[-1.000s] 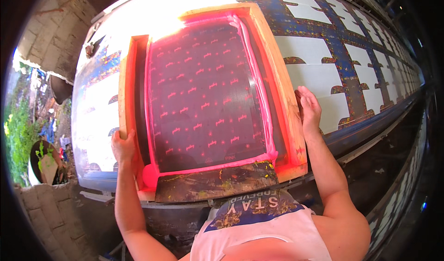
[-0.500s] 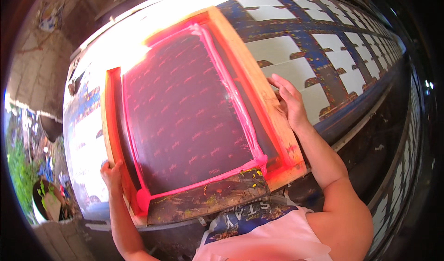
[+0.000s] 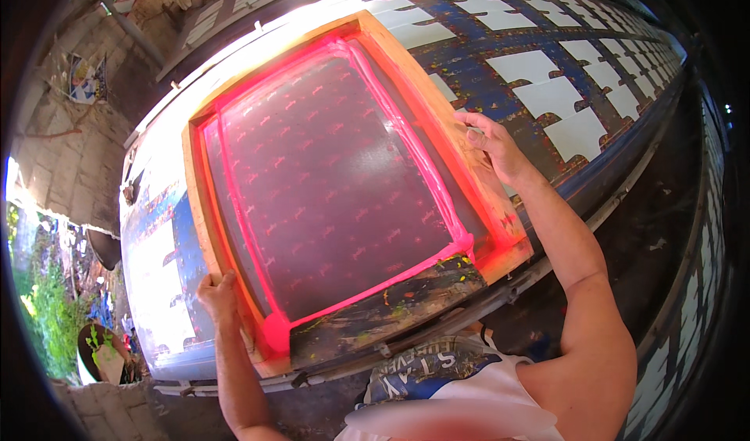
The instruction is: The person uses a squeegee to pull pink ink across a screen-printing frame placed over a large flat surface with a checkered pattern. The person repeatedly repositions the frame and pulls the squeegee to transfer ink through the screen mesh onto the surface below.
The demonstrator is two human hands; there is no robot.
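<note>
A wooden screen-printing frame (image 3: 205,226) with a dark mesh (image 3: 336,191) lies across the table, tilted in my view. Bright pink ink (image 3: 418,171) runs in thick lines along the mesh's edges, with a blob at the near left corner. My left hand (image 3: 219,296) is closed round the near part of the left rail. On the right rail rests my right hand (image 3: 496,150), its thumb and fingers gripping the wood. A paint-stained dark board (image 3: 391,308) spans the frame's near end. What lies beneath the frame is mostly hidden.
White cut fabric pieces (image 3: 539,74) lie in rows on the long paint-spotted table (image 3: 500,128), reaching far right. More white pieces (image 3: 160,292) lie left of the frame. A rail (image 3: 508,292) follows the table's near edge. A block wall (image 3: 62,160) and plants (image 3: 55,316) stand at left.
The frame has shifted right along the table with both hands on it, covering white pieces there and uncovering others at left. My view has shifted too.
</note>
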